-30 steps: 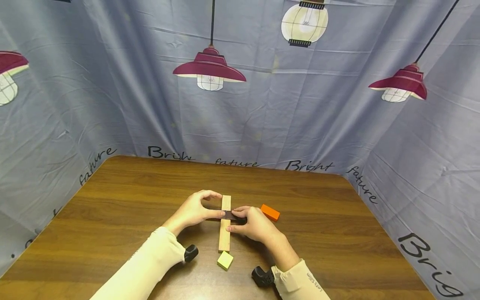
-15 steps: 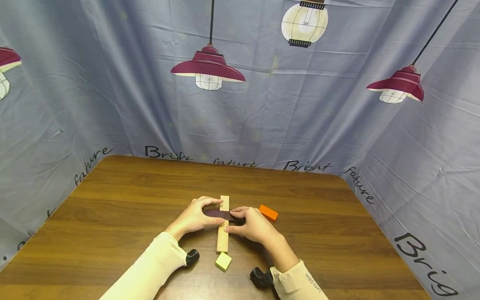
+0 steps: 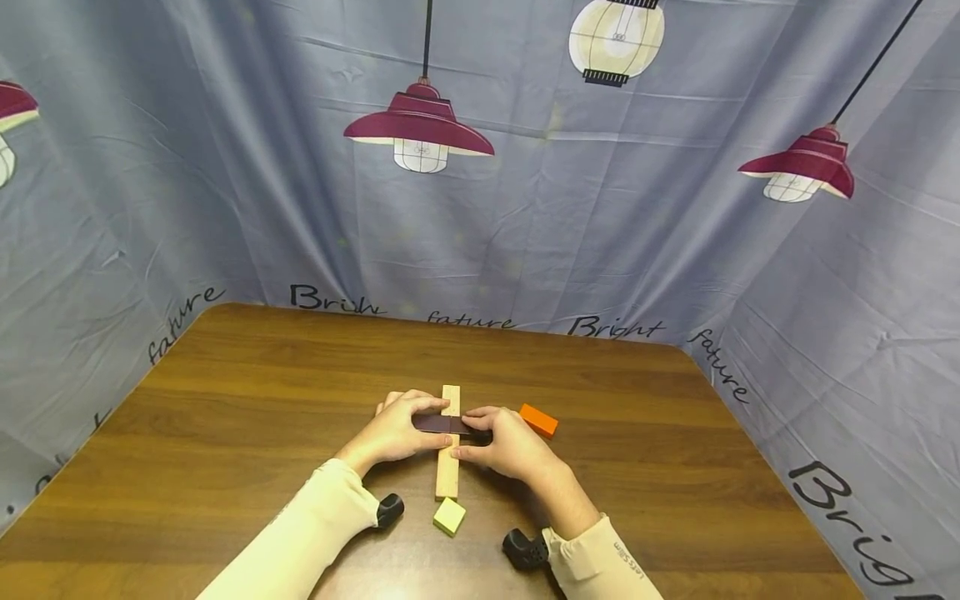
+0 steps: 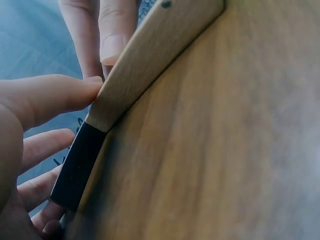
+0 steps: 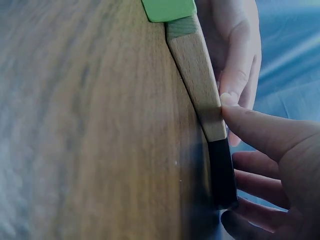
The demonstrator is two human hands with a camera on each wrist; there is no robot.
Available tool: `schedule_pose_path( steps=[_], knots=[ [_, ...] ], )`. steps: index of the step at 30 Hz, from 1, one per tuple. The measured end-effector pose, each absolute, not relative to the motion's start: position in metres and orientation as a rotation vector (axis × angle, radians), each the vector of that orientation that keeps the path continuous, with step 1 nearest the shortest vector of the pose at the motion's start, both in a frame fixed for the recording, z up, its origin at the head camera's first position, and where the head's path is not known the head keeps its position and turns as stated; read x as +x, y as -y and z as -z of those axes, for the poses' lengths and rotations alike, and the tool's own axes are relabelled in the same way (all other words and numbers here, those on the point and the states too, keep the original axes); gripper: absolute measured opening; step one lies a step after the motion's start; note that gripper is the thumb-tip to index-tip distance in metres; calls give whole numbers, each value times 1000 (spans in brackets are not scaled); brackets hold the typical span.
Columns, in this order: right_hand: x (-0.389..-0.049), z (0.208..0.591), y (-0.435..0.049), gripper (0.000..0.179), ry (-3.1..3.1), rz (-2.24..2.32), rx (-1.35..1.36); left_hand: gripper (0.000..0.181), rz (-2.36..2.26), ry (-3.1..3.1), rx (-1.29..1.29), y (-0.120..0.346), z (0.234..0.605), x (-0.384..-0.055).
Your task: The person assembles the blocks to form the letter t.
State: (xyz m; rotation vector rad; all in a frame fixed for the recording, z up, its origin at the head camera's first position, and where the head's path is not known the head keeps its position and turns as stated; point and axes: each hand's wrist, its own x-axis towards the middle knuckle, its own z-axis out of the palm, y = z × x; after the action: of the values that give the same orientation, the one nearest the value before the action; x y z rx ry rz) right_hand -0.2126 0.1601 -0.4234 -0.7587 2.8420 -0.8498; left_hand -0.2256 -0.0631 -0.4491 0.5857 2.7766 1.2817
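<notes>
In the head view a row of light wooden blocks (image 3: 447, 471) points away from me. Dark blocks (image 3: 433, 423) cross it, forming a plus shape. My left hand (image 3: 397, 427) curves around the left arm of the cross, its fingertips and thumb against the light wood on either side. From the right, my right hand (image 3: 513, 442) does the same, thumb opposite the left thumb. The left wrist view shows the left thumb at the edge of the front wooden block (image 4: 140, 65). Behind the dark block (image 5: 222, 172) in the right wrist view, the right fingers are spread.
A yellow-green block (image 3: 449, 517) lies at the near end of the wooden row. An orange block (image 3: 538, 421) rests behind the right hand. The brown table (image 3: 247, 392) extends around them, backed by a printed blue-grey curtain (image 3: 480, 242). Both wrists carry black devices (image 3: 389, 511).
My left thumb has slid off the dark strip onto the light wood in front of it, and the left fingers have come nearer to the thumb. The right hand has stayed nearly still.
</notes>
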Motion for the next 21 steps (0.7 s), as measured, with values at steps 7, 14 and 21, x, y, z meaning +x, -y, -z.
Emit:
schedule_pose_path(
  steps=[7,14,21],
  knots=[
    [-211,421,-159,57,-2902,725,-859,59,-1262,-2770,574,64,448,-227],
    [-213,418,-163,53,-2945,828,-877,59,-1272,-2754,555,64,449,-225],
    [-217,397,-183,61,-2977,935,-738,58,-1290,-2758,551,64,450,-226]
  ],
)
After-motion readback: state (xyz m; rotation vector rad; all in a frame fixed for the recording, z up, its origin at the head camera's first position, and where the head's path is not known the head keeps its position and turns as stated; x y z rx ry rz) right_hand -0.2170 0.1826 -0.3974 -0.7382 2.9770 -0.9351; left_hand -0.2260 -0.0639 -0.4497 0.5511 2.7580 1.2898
